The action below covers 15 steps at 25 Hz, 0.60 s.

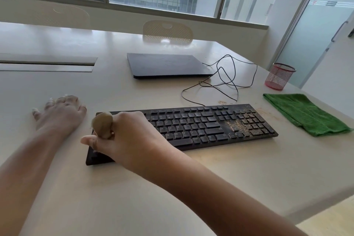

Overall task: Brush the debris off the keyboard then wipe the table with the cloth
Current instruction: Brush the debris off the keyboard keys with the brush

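Note:
A black keyboard (201, 128) lies across the middle of the pale table (134, 188). Brownish debris (247, 124) covers its right end, around the number pad. My right hand (132, 138) is over the keyboard's left end and grips the wooden handle of a brush (103, 124); the bristles are hidden under the hand. My left hand (61, 111) rests flat on the table just left of the keyboard, fingers spread. A folded green cloth (304, 113) lies on the table to the right of the keyboard.
A closed dark laptop (166, 65) sits behind the keyboard, with a black cable (226, 80) looping beside it. A red mesh pen cup (278, 75) stands at the right edge. Some debris lies on the table near the cloth. A chair back (167, 31) shows beyond the table.

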Motion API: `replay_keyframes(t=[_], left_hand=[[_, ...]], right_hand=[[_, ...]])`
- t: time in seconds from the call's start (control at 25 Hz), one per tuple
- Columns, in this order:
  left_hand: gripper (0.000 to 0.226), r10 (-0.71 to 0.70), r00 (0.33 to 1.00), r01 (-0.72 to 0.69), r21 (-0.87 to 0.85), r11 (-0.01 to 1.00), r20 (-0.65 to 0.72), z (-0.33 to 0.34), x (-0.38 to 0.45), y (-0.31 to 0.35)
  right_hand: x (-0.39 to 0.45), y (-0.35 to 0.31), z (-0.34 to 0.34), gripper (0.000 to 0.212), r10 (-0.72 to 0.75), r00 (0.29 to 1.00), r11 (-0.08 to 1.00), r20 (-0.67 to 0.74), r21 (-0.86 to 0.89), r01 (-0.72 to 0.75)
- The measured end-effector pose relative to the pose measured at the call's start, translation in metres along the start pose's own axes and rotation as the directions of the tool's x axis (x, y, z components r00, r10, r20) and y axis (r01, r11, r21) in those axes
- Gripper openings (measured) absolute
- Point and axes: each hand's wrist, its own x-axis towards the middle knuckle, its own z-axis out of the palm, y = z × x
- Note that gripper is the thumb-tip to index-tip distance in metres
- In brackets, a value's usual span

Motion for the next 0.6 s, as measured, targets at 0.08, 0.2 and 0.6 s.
replay_keyframes(t=[0.08,0.2,0.6], left_hand=[[0.039,-0.025,1.000,0.024,-0.034,0.999,-0.001,0.000,0.002,-0.002],[0.037,-0.046,0.999,0.046,-0.009,0.999,-0.008,0.003,0.005,-0.002],[0.050,-0.164,0.985,0.165,0.005,0.986,-0.058,0.007,-0.001,0.007]], right_hand=[[0.003,0.003,0.000,0.035,0.029,0.999,0.999,0.014,0.014,-0.029],[0.007,0.002,-0.005,0.034,-0.002,0.999,1.000,0.041,-0.005,0.002],[0.018,-0.004,-0.011,0.037,-0.010,0.999,0.998,0.033,0.059,0.008]])
